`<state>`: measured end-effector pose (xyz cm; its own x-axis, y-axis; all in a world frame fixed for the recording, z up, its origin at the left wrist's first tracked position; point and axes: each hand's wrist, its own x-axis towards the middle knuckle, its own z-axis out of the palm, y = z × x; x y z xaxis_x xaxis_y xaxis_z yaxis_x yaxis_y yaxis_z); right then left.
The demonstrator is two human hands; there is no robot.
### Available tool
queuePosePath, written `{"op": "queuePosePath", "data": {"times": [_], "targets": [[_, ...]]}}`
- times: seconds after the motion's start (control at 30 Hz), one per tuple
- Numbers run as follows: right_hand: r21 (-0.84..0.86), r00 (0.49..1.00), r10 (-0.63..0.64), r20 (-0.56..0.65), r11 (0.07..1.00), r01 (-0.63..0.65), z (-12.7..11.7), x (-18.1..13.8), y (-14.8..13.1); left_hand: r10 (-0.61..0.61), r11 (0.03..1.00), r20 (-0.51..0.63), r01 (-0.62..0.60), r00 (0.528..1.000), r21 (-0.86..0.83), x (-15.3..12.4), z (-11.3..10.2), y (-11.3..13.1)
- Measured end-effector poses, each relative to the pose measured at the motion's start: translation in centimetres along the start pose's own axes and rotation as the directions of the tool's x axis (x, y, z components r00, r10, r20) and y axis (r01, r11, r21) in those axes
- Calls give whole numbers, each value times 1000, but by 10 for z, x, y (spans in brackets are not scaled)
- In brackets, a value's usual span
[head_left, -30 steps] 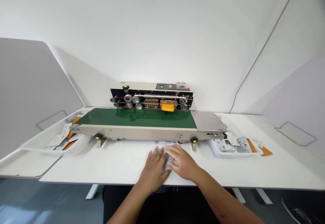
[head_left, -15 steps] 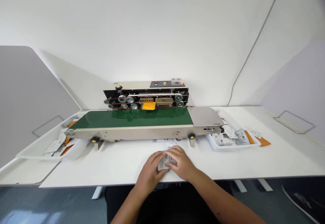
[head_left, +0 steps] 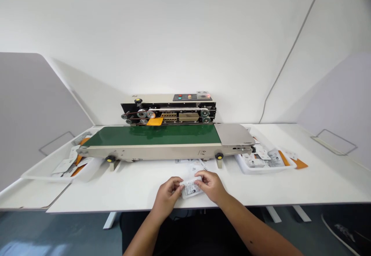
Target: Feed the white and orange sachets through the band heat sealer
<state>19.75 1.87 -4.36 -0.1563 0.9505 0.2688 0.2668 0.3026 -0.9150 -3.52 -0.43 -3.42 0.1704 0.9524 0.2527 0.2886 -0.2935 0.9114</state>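
My left hand (head_left: pixel 167 195) and my right hand (head_left: pixel 212 186) both pinch a small white printed pouch (head_left: pixel 191 188), holding it just above the white table (head_left: pixel 130 190) near its front edge. More white pouches (head_left: pixel 193 166) lie on the table just beyond my hands. Behind them stands a band sealing machine with a green conveyor belt (head_left: pixel 156 135). An orange pouch (head_left: pixel 154 122) rides along the belt under the sealing head (head_left: pixel 169 113).
A white tray (head_left: pixel 268 161) with printed and orange pouches sits right of the machine. Another white tray (head_left: pixel 62 167) with pouches stands under the belt's left end. Grey partition panels (head_left: pixel 31 109) flank the table on both sides. A cable runs up the wall at the right.
My hands went from lying flat on the pouches to lifting one pouch between the fingers. The orange pouch on the belt has travelled leftward under the sealing head.
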Motion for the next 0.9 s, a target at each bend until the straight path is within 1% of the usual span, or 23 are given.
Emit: {"op": "queuePosePath", "data": {"times": [0.07,0.17,0.27,0.33,0.37,0.43,0.5,0.57,0.63,0.7,0.73,0.83,0.87,0.9], "targets": [[29,1000,5,2,1000,-6,1,-1,2,-30,999,-17,29,999,-33,0,0,-1],[153,999,42,17,987,-45,1,0,3,-60,994,-42,56,997,-93,1,0,-3],[264,998,57,-1,963,-55,0,3,0,-88,978,-111,64,990,-200,4,-2,-5],[268,998,49,47,962,-60,2,4,-3,-94,965,-134,57,987,-255,4,-2,-7],[243,995,40,87,968,-60,4,3,-6,-88,963,-121,53,989,-263,4,-3,-8],[187,991,21,133,981,-46,10,1,-11,-60,972,-57,46,997,-229,2,-3,-8],[188,992,8,127,982,-32,14,1,-17,-24,988,10,25,1000,-151,0,-2,-8],[243,994,16,110,969,-43,10,5,-26,20,996,58,-15,998,-89,-2,-2,-6],[292,997,34,72,955,-54,-7,19,-39,64,996,86,-59,994,-62,-3,-3,-2],[327,998,62,-16,943,-53,-39,42,-56,95,995,104,-92,990,-41,-2,-4,2],[342,994,72,-82,939,-40,-58,57,-65,104,994,111,-102,988,-28,-2,-4,4],[337,963,123,-240,941,-37,-116,107,-87,120,993,120,-120,986,-5,-2,-5,8],[339,950,151,-274,939,-51,-133,122,-92,125,992,118,-126,985,-1,-2,-5,8],[358,927,203,-314,930,-83,-146,136,-94,130,991,115,-131,985,3,-3,-5,8]]}}
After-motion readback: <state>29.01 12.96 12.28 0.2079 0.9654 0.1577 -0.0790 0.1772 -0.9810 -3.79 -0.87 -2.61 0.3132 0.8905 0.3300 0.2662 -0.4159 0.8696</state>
